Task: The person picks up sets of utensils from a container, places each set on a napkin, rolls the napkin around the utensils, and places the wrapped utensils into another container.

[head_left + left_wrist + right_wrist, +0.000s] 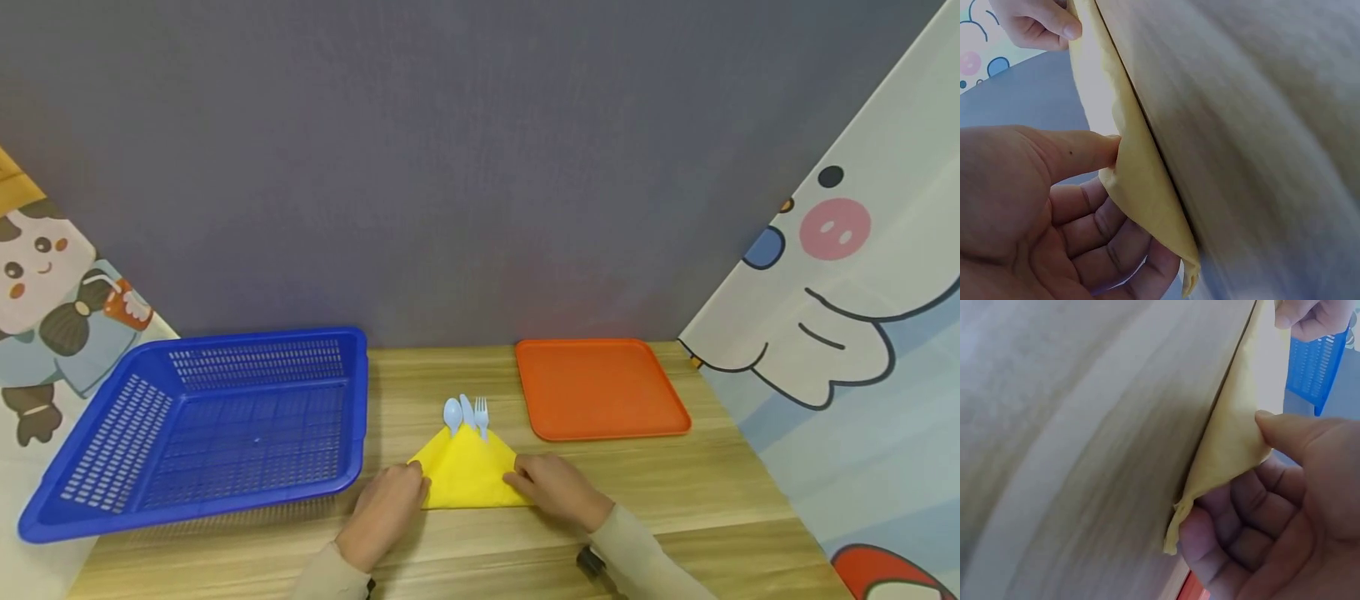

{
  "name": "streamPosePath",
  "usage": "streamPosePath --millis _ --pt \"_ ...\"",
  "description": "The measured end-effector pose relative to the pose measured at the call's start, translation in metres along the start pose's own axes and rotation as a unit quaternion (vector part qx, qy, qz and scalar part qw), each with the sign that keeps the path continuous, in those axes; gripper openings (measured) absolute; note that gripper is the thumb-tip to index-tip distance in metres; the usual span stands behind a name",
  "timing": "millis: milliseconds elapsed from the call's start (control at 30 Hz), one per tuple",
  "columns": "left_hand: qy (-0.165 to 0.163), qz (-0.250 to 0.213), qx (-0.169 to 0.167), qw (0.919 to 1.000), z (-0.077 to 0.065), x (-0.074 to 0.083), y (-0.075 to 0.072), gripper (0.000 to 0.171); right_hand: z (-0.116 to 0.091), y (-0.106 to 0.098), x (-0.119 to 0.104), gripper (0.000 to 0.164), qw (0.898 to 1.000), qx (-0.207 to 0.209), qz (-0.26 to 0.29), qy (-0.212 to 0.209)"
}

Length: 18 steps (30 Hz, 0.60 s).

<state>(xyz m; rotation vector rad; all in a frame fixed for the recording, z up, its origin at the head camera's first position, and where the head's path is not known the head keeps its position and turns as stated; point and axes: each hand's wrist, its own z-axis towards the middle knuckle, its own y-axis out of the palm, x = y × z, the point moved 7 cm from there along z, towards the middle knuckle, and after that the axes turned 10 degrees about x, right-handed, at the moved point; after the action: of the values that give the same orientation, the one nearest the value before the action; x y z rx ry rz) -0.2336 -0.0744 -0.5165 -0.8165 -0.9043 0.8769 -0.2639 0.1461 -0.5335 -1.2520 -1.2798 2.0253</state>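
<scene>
One yellow napkin point(468, 482) lies on the wood-grained table point(465, 558), its straight edge at six o'clock. From its peak at twelve poke a light-blue spoon point(452, 412), knife point(467, 408) and fork point(482, 410), side by side, their handles hidden by the cloth. At about nine o'clock, the left hand point(390, 502) pinches one corner between thumb and curled fingers; at three, the right hand point(558, 490) pinches the opposite corner likewise. The step in hand looks like folding the cloth over the utensils; the next move seems to call for turning both corners inward evenly, without dragging the three pieces askew. Farther out, a blue basket point(348, 417) sits between nine and ten o'clock, an orange tray point(600, 387) at two.
</scene>
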Motion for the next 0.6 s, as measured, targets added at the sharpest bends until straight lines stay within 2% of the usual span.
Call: streamPosePath --millis 400,600 --pt "-0.014 0.020 0.000 0.9997 0.0035 -0.0027 0.0002 0.027 0.0073 0.0046 0.0031 0.040 0.999 -0.004 -0.027 0.033" --pt "-0.008 0.043 0.010 0.9990 0.0041 -0.0029 -0.0005 0.021 0.0080 0.0040 -0.0005 0.038 0.997 0.010 -0.078 0.024"
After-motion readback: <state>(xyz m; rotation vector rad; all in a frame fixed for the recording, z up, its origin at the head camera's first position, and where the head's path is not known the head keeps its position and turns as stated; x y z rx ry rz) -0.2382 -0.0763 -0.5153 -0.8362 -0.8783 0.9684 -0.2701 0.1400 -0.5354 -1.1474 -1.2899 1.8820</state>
